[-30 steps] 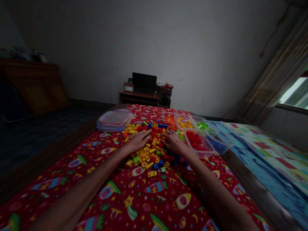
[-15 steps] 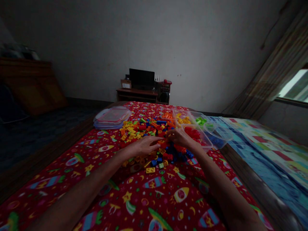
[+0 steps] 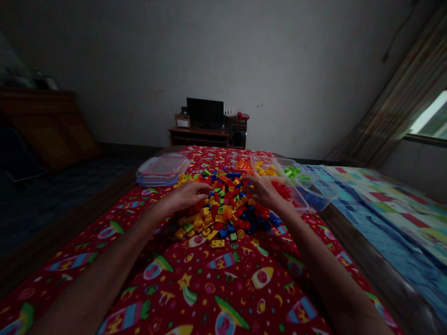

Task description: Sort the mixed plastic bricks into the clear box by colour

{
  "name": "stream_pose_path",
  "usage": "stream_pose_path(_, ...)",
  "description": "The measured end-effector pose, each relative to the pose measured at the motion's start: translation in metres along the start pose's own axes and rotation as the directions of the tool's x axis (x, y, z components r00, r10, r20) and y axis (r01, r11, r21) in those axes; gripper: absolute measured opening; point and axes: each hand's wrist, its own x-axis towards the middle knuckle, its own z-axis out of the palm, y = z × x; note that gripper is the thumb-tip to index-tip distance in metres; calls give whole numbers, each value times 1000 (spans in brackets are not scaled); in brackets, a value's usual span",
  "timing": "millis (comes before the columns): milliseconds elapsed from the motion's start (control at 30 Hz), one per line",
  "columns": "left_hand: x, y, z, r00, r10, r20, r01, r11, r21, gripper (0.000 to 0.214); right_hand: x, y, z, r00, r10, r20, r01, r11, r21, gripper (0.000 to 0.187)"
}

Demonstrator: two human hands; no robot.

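A heap of mixed toy building bricks (image 3: 223,209) in red, yellow, orange, green and blue lies on a red patterned cloth (image 3: 209,288). Over the heap's left side is my left hand (image 3: 190,193), thumb and fingers apart, with no brick visible in it. My right hand (image 3: 263,190) reaches over the right side, near the clear boxes. Its fingers are bent and parted around the heap's edge, and bricks show just beneath them. Partly behind this hand, red bricks (image 3: 282,190) lie in a clear box (image 3: 301,201).
Behind stand clear containers with orange bricks (image 3: 242,165), yellow bricks (image 3: 266,170) and green bricks (image 3: 291,172). A round clear tub (image 3: 328,193) holds blue bricks. Stacked lids (image 3: 162,170) lie at the left. A bed (image 3: 370,200) adjoins the table's right edge.
My hands have moved apart: the left shifted left and up, away from the heap's middle, and the right moved slightly up and right. More of the central bricks now shows.
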Motion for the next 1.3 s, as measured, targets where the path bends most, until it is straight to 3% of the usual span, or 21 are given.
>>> stream_pose_path(133, -3, -13, -11, 987, -82, 141, 73, 995, 63, 39, 2, -4, -2, 998, 54, 23, -55, 996, 63, 33)
stream_pose_path(233, -5, -9, -15, 982, -69, 176, 40, 986, 160, 39, 2, -7, -1, 997, 66, 43, -69, 994, 82, 37)
stream_pose_path(367, -10, 11, -16, 966, -60, 251, -34, 935, 354, 35, 2, -10, 3, 998, 42, 47, -45, 996, 73, 42)
stream_pose_path(500, -19, 38, -12, 954, -181, 238, 20, 832, 554, 32, 2, -11, 7, 999, 38, 20, -39, 998, 52, 37)
stream_pose_path(667, -26, 64, -3, 912, -314, 263, 91, 781, 617, 22, 1, -13, 11, 999, 26, 30, -27, 999, 28, 33)
stream_pose_path(800, -27, 68, 1, 905, -305, 295, 49, 765, 642, 18, 1, -11, 15, 1000, -1, 19, 0, 1000, 18, 30)
stream_pose_path(967, -23, 53, -9, 948, -58, 314, -95, 887, 452, 23, -1, -13, 18, 1000, -13, 16, 12, 999, 36, 34)
stream_pose_path(1100, -15, 41, -12, 988, 109, 108, -129, 970, 204, 26, -2, -23, 21, 998, -44, 50, 36, 988, 149, 43)
stream_pose_path(1200, -6, 36, -1, 995, 84, -56, -89, 992, -85, 30, 0, -30, 26, 997, -60, 46, 49, 976, 212, 44)
stream_pose_path(1300, 2, 33, 15, 996, 2, -93, -37, 923, -383, 33, 2, -35, 32, 998, -43, 43, 31, 971, 238, 46)
